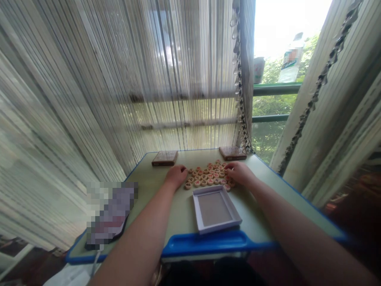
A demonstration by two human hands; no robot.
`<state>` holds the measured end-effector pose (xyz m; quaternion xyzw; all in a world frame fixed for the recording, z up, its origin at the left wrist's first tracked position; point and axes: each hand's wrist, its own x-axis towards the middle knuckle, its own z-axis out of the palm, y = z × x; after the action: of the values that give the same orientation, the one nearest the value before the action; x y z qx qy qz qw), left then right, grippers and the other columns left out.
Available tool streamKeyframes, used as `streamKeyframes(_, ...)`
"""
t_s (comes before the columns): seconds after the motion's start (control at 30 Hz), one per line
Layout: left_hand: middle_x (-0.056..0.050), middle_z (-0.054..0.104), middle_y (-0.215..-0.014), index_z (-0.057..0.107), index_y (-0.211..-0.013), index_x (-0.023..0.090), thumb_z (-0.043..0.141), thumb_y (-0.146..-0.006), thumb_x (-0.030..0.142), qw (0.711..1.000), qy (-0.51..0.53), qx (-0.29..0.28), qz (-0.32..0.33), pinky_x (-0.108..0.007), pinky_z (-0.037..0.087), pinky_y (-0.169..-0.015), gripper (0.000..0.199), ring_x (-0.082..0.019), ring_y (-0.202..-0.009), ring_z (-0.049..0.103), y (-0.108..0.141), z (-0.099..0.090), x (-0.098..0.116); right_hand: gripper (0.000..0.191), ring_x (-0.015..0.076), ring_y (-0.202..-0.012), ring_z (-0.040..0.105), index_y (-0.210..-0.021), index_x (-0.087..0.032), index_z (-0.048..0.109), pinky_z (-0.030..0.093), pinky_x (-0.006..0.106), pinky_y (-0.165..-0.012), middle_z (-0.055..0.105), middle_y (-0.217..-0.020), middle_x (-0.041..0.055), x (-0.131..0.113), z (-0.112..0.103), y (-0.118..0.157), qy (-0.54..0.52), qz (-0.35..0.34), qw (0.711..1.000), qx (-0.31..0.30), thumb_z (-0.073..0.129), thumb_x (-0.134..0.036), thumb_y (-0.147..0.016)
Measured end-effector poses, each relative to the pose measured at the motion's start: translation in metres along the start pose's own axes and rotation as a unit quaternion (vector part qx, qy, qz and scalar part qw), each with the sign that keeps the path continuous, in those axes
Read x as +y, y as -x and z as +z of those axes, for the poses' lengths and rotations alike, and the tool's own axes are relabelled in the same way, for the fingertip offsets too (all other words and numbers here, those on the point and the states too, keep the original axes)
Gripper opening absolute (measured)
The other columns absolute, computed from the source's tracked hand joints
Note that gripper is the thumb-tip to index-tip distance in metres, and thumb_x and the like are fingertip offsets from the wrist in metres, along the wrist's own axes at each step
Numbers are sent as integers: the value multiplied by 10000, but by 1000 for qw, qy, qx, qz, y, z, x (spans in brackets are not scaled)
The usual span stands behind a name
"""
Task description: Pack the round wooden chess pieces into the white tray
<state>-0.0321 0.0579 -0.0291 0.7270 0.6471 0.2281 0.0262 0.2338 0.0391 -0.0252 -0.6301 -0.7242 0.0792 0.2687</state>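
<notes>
Round wooden pieces (pixel 210 181) with red or dark characters lie in a cluster on the pale green table (pixel 143 174). At the left edge of the cluster is my left hand (pixel 177 174), its fingers curled; whatever it may hold is too small to make out. My right hand (pixel 238 171) touches the right side of the cluster with its fingertips pressed together, and what lies between them is hidden. Just in front of the pieces sits an open, shallow white box (pixel 214 208) with nothing in it.
Two flat boxes stand at the back, one left (pixel 165 157) and one right (pixel 232 153). A blurred phone-like device (pixel 111 218) with a cable lies at the left edge. A blue tray rim (pixel 206 243) borders the front. Curtains (pixel 190 71) hang behind.
</notes>
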Motion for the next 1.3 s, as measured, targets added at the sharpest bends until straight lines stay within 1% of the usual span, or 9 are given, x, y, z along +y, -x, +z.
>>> streamKeyframes(0.13,-80,686,-898,684,-854,187,450,-798,375,999,-38,-9,22,-257,431,-703,306,-189,-844,609,4,-4,8,236,171,-778,609,-854,-187,708,417,238,-659,694,-860,56,-1,1,0,1,0,1000,3,514,-241,-732)
streamKeyframes(0.33,-101,675,-883,664,-825,177,410,-820,387,998,-60,16,-21,-274,434,-673,329,-204,-816,612,10,-11,20,208,174,-824,587,-805,-182,710,410,232,-711,670,-879,63,1,6,-4,10,-18,1000,11,518,-217,-730)
streamKeyframes(0.53,-76,662,-885,667,-798,196,442,-803,419,998,-39,22,51,-251,427,-683,317,-171,-785,602,14,-9,24,224,133,-730,557,-867,-183,696,406,214,-697,602,-856,51,-2,7,-2,-15,-64,998,14,518,-189,-730)
streamKeyframes(0.67,-105,671,-893,670,-769,174,394,-824,333,995,-57,83,-25,-264,417,-675,322,-187,-818,607,12,-8,12,228,106,-648,526,-880,-173,690,404,207,-666,581,-850,41,-2,8,0,-23,-72,997,8,522,-167,-726)
streamKeyframes(0.8,-104,688,-869,679,-787,180,407,-802,317,995,-59,45,-66,-273,420,-661,306,-203,-820,619,8,-7,3,225,123,-692,530,-889,-169,695,402,216,-683,582,-856,51,0,8,0,-22,-84,996,21,532,-184,-735)
streamKeyframes(0.97,-104,683,-892,672,-800,185,413,-796,343,995,-60,21,-77,-292,433,-668,303,-223,-837,618,9,-6,7,221,136,-728,536,-887,-176,699,401,222,-689,588,-849,51,0,7,2,-17,-86,996,24,532,-188,-743)
streamKeyframes(1.07,-100,670,-902,666,-820,186,400,-811,429,998,-46,18,-43,-293,439,-698,360,-214,-842,609,11,-5,11,223,134,-718,538,-882,-171,697,406,222,-684,583,-834,48,-1,8,1,-12,-86,996,9,522,-174,-743)
streamKeyframes(1.2,-81,628,-1001,645,-965,230,404,-783,567,999,-43,-9,30,-299,438,-757,452,-216,-907,582,12,-3,15,219,168,-840,546,-876,-179,699,399,250,-782,593,-887,65,-1,11,-1,5,-102,995,16,530,-175,-737)
streamKeyframes(1.3,-84,602,-1046,612,-1061,254,389,-760,632,997,-64,-30,33,-323,438,-777,532,-241,-951,566,11,-3,16,222,167,-833,553,-900,-189,690,399,253,-786,595,-897,66,-1,11,-2,19,-93,995,7,531,-215,-747)
